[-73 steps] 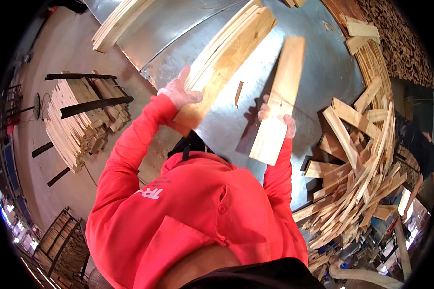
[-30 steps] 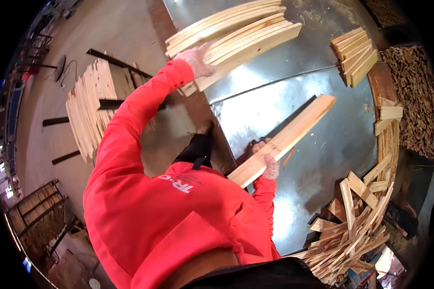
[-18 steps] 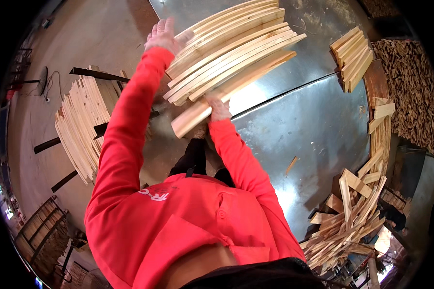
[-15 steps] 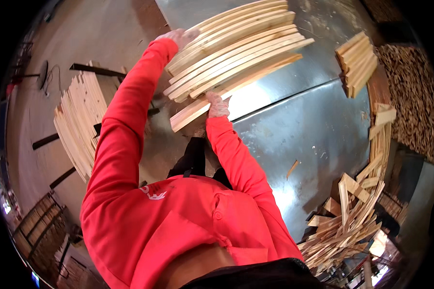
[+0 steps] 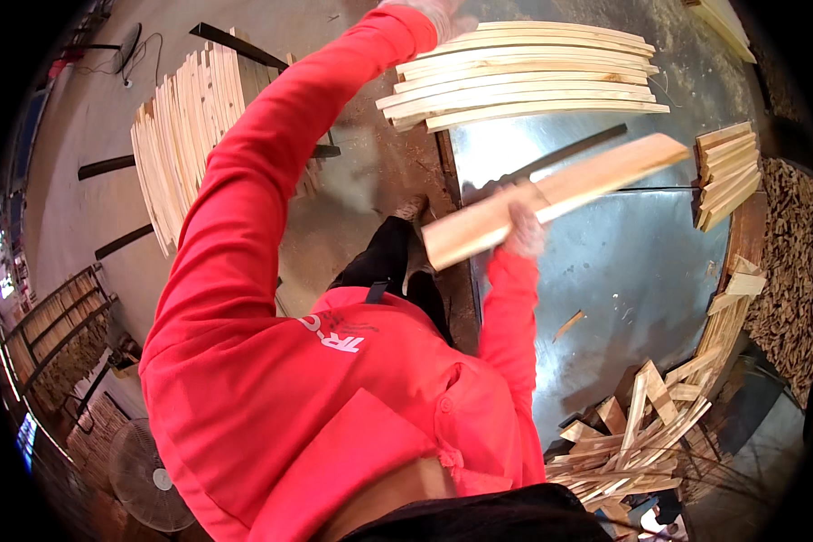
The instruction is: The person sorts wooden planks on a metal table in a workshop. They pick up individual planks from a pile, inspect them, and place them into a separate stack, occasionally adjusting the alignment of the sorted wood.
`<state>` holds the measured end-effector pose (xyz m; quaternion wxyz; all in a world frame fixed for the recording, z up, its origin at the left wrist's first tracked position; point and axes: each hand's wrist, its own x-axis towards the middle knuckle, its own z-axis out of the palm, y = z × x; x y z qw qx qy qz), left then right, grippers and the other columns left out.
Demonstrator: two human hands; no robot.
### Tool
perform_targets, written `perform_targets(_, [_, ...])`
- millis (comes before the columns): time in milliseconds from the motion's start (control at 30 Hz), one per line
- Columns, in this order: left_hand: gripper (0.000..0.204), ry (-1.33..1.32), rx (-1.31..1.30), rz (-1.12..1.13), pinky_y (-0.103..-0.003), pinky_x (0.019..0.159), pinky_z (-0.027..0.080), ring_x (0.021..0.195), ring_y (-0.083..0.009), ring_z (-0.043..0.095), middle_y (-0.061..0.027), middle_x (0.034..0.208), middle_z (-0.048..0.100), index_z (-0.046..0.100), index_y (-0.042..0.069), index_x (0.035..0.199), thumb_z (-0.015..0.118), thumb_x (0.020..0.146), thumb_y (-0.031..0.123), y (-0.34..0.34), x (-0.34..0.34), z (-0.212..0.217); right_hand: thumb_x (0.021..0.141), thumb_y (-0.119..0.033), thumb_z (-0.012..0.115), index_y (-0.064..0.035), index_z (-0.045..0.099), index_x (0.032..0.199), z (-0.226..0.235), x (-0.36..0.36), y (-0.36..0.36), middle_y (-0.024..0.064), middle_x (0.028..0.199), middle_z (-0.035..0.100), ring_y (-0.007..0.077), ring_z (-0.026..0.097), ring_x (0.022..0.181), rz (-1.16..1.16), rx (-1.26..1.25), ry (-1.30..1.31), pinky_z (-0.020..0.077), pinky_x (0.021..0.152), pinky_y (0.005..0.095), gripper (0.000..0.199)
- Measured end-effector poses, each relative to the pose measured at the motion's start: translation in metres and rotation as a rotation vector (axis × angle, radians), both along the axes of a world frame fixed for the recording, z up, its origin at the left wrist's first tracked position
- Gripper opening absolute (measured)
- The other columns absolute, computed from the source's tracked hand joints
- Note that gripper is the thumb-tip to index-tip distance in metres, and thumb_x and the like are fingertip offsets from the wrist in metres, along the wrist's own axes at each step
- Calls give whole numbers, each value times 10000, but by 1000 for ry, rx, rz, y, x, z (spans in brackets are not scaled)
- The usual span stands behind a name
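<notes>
My right hand (image 5: 525, 233) is closed round the near long edge of a wooden board (image 5: 578, 185), which it holds tilted above the metal table; the board is slightly blurred. Its shadow falls on the metal behind it. At the top edge, my left hand (image 5: 439, 16) is partly cut off and a little smeared. Its fingers look stretched out by the left end of a row of pale wooden strips (image 5: 533, 77). These strips lie side by side on the table, and I cannot tell whether the hand touches them.
The metal table (image 5: 623, 271) has a seam across it and a wood splinter (image 5: 568, 324). A short stack of strips (image 5: 726, 176) sits at its right edge. Offcuts (image 5: 637, 425) pile up lower right. More strips (image 5: 185, 135) rest on dark bars at left; a fan (image 5: 149, 474) stands lower left.
My right hand has lifted the board off the near side of the row and moved it right. My left hand has shifted toward the top edge. The whole view has turned somewhat.
</notes>
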<state>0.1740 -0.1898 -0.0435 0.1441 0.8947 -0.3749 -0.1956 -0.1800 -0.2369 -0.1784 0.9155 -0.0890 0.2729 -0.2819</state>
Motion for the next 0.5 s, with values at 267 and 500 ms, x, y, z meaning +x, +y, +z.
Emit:
perform_targets(267, [645, 64, -302, 880, -371, 1031, 401, 1151, -340, 558, -151, 1352, 512, 378, 190, 1416, 489, 896, 556, 129, -109, -5, 851, -91, 570, -24, 468, 1273, 72, -134, -24, 119, 1161, 582, 258, 596, 983, 225, -837, 271, 532, 862, 390, 439])
perform_targets(500, [761, 1077, -830, 1114, -501, 1025, 361, 1218, -315, 494, -173, 1429, 416, 355, 148, 1423, 558, 839, 591, 95, -141, -135, 742, 55, 640, 0, 521, 1191, 69, -104, 30, 148, 1053, 590, 312, 617, 944, 177, -300, 36, 511, 930, 499, 467])
